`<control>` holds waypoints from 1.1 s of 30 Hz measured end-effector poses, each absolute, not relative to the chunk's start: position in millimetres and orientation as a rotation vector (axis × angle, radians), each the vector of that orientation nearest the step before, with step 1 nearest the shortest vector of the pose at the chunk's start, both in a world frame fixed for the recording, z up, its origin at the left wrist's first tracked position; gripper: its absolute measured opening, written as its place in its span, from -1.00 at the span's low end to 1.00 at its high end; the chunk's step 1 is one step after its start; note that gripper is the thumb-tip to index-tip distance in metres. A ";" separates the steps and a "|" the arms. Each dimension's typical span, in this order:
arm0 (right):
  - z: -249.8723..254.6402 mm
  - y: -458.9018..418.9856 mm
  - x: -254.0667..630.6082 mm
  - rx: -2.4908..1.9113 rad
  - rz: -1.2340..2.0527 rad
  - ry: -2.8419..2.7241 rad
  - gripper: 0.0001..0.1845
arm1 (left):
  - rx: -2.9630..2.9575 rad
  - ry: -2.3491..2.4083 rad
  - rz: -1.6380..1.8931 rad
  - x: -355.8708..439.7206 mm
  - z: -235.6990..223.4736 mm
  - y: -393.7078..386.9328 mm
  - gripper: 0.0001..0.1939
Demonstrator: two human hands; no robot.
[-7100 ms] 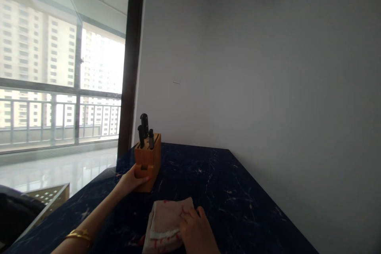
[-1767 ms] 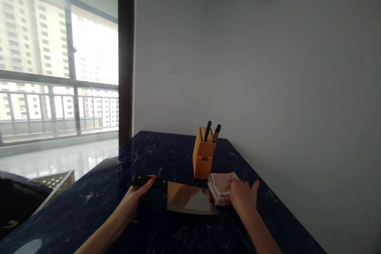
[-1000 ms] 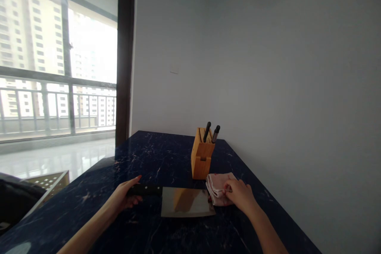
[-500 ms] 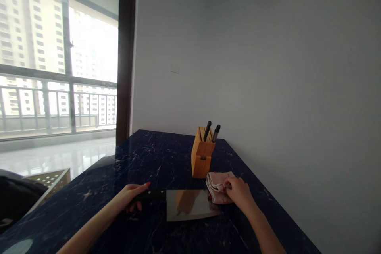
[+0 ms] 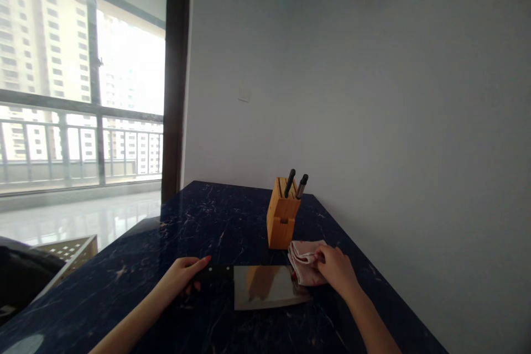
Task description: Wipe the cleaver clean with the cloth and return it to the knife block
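Observation:
My left hand (image 5: 186,275) is closed around the black handle of a cleaver (image 5: 265,290), its thumb lying along the top. The broad, shiny blade points right, and the knife block is mirrored in it. A folded pink cloth (image 5: 305,260) is pinched in my right hand (image 5: 334,266), at the blade's far right end. Part of the cloth overlaps the blade's upper right corner; whether they touch is hard to tell. Just behind the cloth stands a wooden knife block (image 5: 281,227) with two dark-handled tools in its slots.
Everything is on a dark blue marbled table (image 5: 215,215). A grey wall (image 5: 373,121) runs along its right side and back. To the left are a pale perforated chair or basket (image 5: 72,254) with something black on it, and a large window (image 5: 128,66).
Both hands, the cleaver and the cloth appear shifted very slightly to the right. The grips are the same.

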State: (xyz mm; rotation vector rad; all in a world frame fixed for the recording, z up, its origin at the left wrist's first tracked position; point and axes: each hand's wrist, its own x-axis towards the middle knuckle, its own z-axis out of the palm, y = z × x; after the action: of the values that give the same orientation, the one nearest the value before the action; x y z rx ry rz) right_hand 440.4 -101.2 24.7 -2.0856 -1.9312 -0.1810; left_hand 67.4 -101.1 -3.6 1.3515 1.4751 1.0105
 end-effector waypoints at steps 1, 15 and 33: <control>25.3 -101.2 439.8 -2.074 -0.191 -1.931 -0.87 | 1.349 1.475 1.016 68.1 -2.7 -102.0 -0.39; 38.5 -118.3 381.4 -1.723 -0.139 -2.134 -0.74 | 1.374 1.484 1.090 72.0 -4.9 -103.7 -0.41; 21.9 -124.9 349.7 -1.421 0.104 -2.275 -0.81 | 1.407 1.513 1.017 74.0 -11.7 -100.5 -0.42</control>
State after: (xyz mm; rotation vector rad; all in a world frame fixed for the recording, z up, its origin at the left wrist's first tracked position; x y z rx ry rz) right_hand 349.7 -124.9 21.9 -1.4212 -2.2748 0.1040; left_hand 74.0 -100.5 -11.7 1.4069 1.5130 1.0172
